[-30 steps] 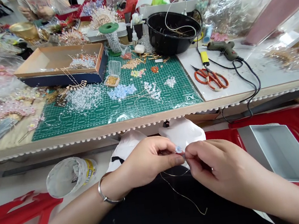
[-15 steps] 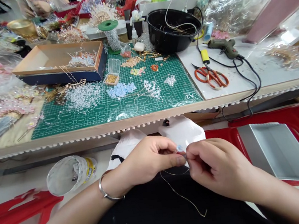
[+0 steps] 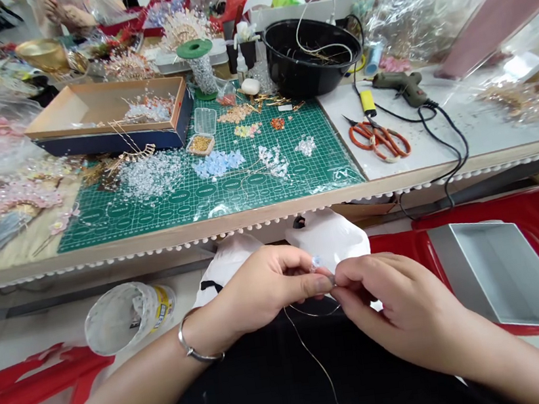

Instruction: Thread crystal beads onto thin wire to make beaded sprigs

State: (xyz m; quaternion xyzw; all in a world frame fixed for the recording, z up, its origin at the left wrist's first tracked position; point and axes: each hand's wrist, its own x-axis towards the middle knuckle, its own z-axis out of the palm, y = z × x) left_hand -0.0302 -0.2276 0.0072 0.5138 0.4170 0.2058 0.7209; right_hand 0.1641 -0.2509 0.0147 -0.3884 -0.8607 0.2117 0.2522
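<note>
My left hand (image 3: 265, 286) pinches a small piece with a pale blue bead or flower (image 3: 316, 261) showing above its fingertips. A thin gold wire (image 3: 314, 355) hangs from beneath these fingers and ends in a small bend over the dark cloth on my lap. Thumb and forefinger of my right hand (image 3: 395, 294) are pressed together at the left fingertips, around the wire near the small piece. The exact grip point is hidden by the fingers.
A green cutting mat (image 3: 171, 208) bears blue flowers (image 3: 219, 163), clear beads (image 3: 149, 176) and an open bead case (image 3: 201, 144). Pliers with orange handles (image 3: 379, 141), a glue gun (image 3: 400, 85) and a black bowl (image 3: 314, 70) are further right. A person's hands are at the upper left.
The hanging wire has swung left and lower. The pale blue piece has shifted slightly left, and my right fingers have changed their pinch a little.
</note>
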